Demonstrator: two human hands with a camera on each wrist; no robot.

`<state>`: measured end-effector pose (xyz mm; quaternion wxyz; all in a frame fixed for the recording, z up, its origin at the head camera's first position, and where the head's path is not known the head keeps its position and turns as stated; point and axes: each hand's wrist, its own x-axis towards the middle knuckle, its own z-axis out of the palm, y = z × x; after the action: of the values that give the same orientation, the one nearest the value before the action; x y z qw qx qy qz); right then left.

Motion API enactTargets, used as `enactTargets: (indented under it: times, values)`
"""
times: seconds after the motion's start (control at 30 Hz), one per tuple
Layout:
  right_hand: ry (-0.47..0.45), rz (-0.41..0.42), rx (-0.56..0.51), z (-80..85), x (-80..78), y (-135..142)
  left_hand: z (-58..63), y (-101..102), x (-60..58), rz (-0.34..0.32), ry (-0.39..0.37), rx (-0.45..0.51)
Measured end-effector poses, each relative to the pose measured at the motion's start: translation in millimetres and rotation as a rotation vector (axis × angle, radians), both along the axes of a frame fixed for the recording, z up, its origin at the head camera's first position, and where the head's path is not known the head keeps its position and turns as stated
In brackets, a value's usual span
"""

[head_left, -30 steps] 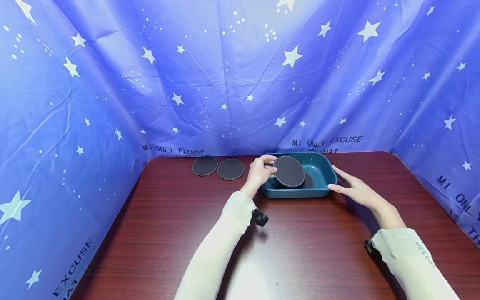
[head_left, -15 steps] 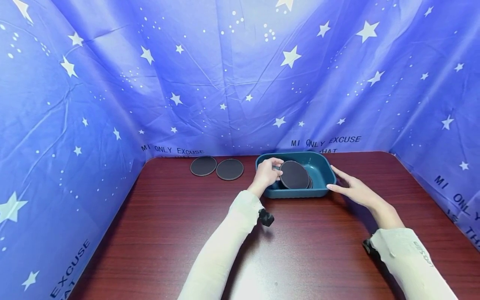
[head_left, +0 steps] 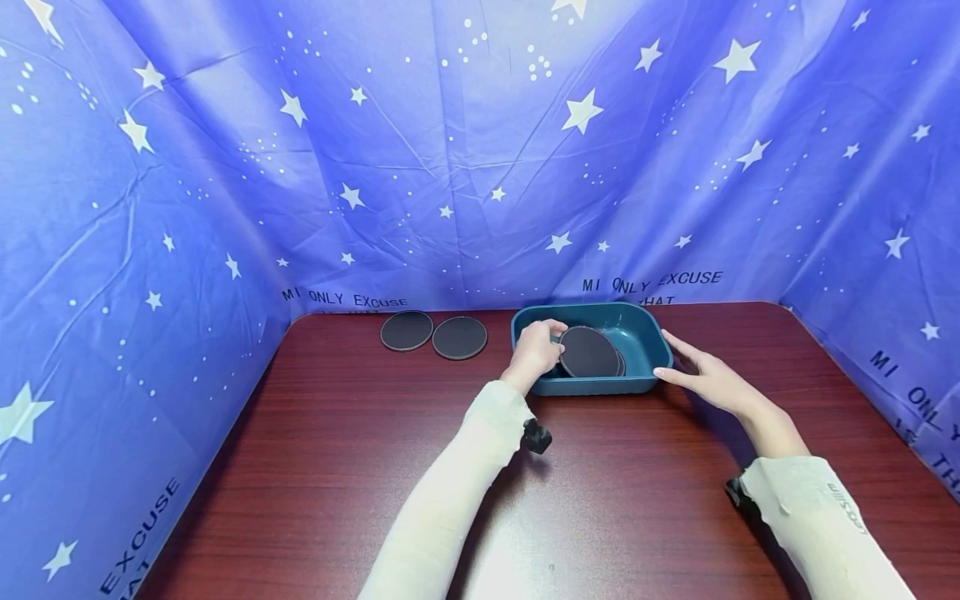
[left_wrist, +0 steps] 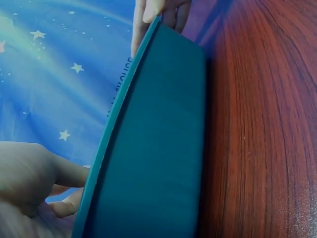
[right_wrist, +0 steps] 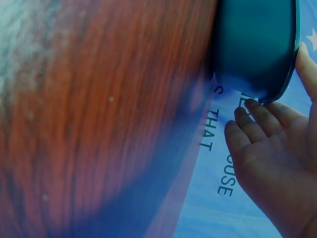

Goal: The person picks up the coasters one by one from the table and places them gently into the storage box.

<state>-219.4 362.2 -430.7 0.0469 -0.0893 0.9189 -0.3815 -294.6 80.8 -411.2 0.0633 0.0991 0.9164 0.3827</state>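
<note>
Dark round mat [head_left: 588, 351] in my left hand [head_left: 537, 347] now sits lower inside the teal tray [head_left: 645, 379]; my flat right hand [head_left: 701, 377] stays against its right rim.

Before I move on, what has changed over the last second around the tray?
The left hand has lowered the dark round mat from above the teal tray down into it, onto another mat there, and still holds its edge. The right hand stays open against the tray's right side. The two mats on the table have not moved.
</note>
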Motion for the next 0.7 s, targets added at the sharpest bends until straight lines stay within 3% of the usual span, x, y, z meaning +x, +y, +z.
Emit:
enactTargets:
  times: [0.27,0.7]
  values:
    - [0.001,0.001,-0.002,-0.9,-0.2,0.8,0.3,3.4,0.1,-0.039,-0.001,-0.228]
    - [-0.007,0.001,0.007,0.2,0.7,0.4,0.4,2.4,6.1,-0.164,-0.057,-0.292]
